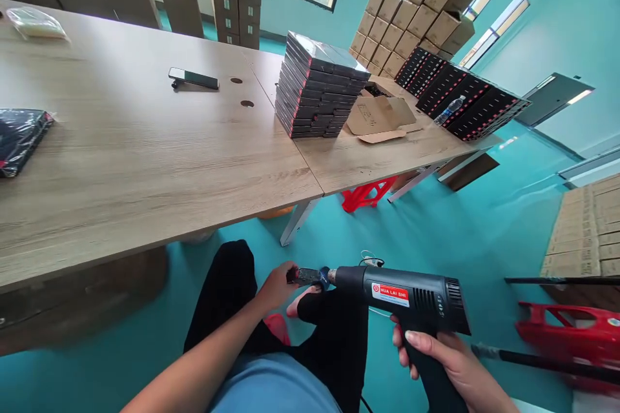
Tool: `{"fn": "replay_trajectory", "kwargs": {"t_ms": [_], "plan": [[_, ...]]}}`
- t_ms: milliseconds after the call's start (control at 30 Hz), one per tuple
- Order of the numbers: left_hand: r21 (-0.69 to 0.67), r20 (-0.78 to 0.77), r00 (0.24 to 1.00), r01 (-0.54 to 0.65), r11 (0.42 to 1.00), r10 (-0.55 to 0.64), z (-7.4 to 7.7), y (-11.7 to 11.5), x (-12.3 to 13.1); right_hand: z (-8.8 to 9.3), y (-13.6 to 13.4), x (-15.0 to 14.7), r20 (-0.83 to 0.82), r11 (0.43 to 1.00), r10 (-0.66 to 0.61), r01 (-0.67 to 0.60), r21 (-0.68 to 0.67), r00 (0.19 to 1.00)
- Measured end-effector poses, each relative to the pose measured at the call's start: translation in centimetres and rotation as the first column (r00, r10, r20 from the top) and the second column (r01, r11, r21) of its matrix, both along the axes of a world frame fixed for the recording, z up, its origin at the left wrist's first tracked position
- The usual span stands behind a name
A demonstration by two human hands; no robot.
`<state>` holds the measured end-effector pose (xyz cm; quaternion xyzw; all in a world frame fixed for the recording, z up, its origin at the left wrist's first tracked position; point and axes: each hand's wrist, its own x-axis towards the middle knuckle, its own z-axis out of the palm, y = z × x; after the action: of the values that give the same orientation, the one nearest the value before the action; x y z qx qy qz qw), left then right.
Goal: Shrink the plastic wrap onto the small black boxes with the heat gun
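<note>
My right hand (445,358) is wrapped round the grip of a black heat gun (411,297) with a red and white label. The gun lies level above my right leg, its metal nozzle pointing left. Just off that nozzle is a dark box in shiny plastic film (309,276), seen nearly edge-on. My left hand (278,285) grips the box by its left end, fingers closed on it. Whether nozzle and film touch, I cannot tell. Both hands are over my lap, below the table's front edge.
On the wooden table (145,155) stand a tall stack of black boxes (320,87), an opened carton (380,115), a film-wrapped box (22,139) and a small dark device (194,78). More black boxes (460,93) line the far end. Red stools (571,335) stand at right.
</note>
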<state>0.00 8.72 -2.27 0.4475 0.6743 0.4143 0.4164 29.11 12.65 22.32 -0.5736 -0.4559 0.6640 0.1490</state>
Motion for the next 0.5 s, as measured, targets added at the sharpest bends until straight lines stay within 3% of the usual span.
{"fn": "replay_trajectory", "kwargs": {"t_ms": [367,500], "plan": [[0.070,-0.151,0.988,0.040,0.997,-0.029,0.0,0.1,-0.7,-0.7,0.7,-2.9,-0.036,0.989,0.137,-0.139,-0.043,0.990],[0.042,-0.086,0.996,0.025,0.999,-0.021,0.0,0.2,-0.7,-1.5,1.2,-3.2,-0.032,0.984,0.174,-0.175,-0.043,0.984]]}}
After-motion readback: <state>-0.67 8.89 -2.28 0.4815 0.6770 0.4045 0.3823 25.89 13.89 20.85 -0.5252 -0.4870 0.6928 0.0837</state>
